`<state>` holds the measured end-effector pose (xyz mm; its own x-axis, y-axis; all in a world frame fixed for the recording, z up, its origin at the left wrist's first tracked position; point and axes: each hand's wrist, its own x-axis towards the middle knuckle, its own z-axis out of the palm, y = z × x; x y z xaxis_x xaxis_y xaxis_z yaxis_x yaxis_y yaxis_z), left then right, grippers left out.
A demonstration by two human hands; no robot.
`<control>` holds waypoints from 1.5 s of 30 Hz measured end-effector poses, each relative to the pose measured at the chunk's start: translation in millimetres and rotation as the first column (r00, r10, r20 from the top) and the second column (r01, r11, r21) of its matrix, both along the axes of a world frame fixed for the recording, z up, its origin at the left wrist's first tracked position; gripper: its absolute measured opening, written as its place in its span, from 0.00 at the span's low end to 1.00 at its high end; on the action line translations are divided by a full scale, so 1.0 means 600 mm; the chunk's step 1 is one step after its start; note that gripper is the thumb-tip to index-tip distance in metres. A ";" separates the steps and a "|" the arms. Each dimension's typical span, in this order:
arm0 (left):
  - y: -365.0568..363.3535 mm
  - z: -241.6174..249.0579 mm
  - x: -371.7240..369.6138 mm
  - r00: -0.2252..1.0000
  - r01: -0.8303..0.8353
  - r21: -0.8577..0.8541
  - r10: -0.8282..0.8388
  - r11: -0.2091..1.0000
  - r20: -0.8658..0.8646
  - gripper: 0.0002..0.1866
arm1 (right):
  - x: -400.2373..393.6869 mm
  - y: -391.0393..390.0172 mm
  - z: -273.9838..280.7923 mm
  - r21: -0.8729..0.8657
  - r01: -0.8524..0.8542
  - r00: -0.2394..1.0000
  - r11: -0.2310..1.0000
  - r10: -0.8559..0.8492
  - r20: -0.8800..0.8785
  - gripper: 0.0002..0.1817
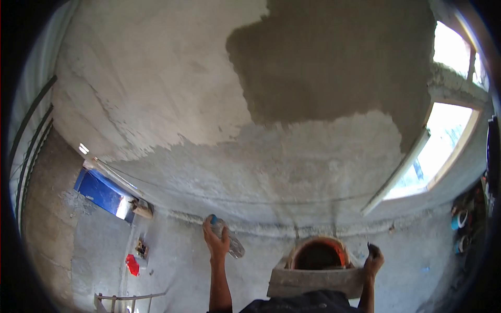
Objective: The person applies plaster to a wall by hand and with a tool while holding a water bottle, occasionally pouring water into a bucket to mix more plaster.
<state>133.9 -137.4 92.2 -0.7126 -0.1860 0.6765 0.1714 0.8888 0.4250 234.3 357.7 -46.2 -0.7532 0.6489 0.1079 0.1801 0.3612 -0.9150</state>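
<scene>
Gripping a clear plastic bottle (pixel 228 241) with a blue cap, the left hand (pixel 216 241) is raised in front of the rough grey wall (pixel 172 120), fingers wrapped round the bottle's upper part so the cap sticks out above them and the body slants down to the right. Right of the bottle, lower in the view, an orange bucket (pixel 319 254) sits with its dark mouth facing the camera, and a grey mortar-caked board (pixel 313 281) lies just below its rim. Beyond the bucket, well apart from the bottle, the right hand (pixel 373 261) is lifted with fingers curled shut around something small and dark; what it is cannot be told. Far above the bottle, a darker patch of fresh plaster (pixel 334 57) covers part of the wall. Up and right of the bottle, a bright window opening (pixel 436 151) lets in daylight, with a pale strip leaning along its lower edge. Left of the bottle there is a blue sheet (pixel 99 190) at an opening, and below that a red object (pixel 132 264) on the grey floor beside a pale wooden frame (pixel 130 299).
</scene>
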 end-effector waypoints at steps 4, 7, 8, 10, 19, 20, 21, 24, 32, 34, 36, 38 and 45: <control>0.054 0.032 -0.037 0.976 0.107 0.550 -0.193 0.828 0.101 0.34 | -0.011 -0.018 -0.005 0.028 -0.046 0.998 0.999 0.045 0.038 0.11; 0.064 0.005 -0.083 0.911 -0.069 0.846 -0.313 0.529 0.270 0.38 | -0.003 -0.018 0.014 0.110 -0.087 0.995 0.990 0.082 0.049 0.11; 0.068 0.001 -0.085 0.907 -0.076 0.840 -0.313 0.537 0.283 0.38 | -0.003 -0.017 0.010 0.069 -0.092 0.995 0.993 0.089 0.044 0.11; 0.082 0.002 -0.097 0.904 0.157 0.960 -0.426 0.234 -0.044 0.38 | -0.003 -0.016 0.015 0.011 -0.076 0.996 0.997 0.076 0.037 0.11; 0.170 -0.053 0.043 0.826 0.209 0.765 -0.529 0.609 0.195 0.35 | -0.012 -0.011 -0.071 -0.034 0.019 0.995 0.999 -0.022 -0.097 0.08; 0.186 -0.036 0.056 0.824 0.213 0.815 -0.547 0.539 0.146 0.34 | -0.010 -0.004 -0.062 0.015 -0.021 0.998 1.000 0.022 -0.057 0.08; 0.196 -0.027 0.061 0.819 0.218 0.859 -0.565 0.463 0.096 0.33 | -0.019 0.001 -0.114 -0.086 -0.017 0.985 0.996 0.002 -0.172 0.08; 0.189 -0.099 0.069 0.718 0.261 0.827 -0.673 0.498 0.178 0.32 | 0.003 -0.038 0.110 -0.133 -0.064 0.950 0.989 0.101 0.296 0.14; 0.189 -0.164 -0.039 0.716 -0.018 0.848 -0.585 0.530 0.381 0.30 | -0.010 -0.030 0.060 -0.100 -0.055 0.950 0.994 0.083 0.301 0.15; 0.171 -0.066 -0.111 0.439 0.049 0.586 -0.544 0.809 0.715 0.36 | -0.020 -0.006 -0.099 -0.063 -0.049 0.997 0.997 0.046 -0.054 0.11; 0.135 -0.021 -0.209 0.229 -0.127 0.593 -0.558 0.795 0.797 0.36 | -0.011 -0.012 -0.047 -0.042 -0.082 0.995 0.996 0.080 -0.053 0.12; 0.136 0.100 -0.298 0.196 -0.054 0.569 -0.550 0.821 0.812 0.39 | -0.004 -0.013 -0.022 -0.050 -0.074 0.997 0.996 0.073 -0.036 0.13; 0.132 0.385 -0.545 0.478 0.015 0.285 -0.257 0.958 0.840 0.29 | 0.003 -0.013 -0.019 -0.115 -0.027 0.999 0.993 0.023 -0.036 0.14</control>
<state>-192.9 -58.4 323.1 -0.9377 -0.0783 -0.3386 -0.2775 0.7553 0.5937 236.3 349.8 -57.8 -0.7665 0.6394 0.0599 0.1395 0.2568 -0.9563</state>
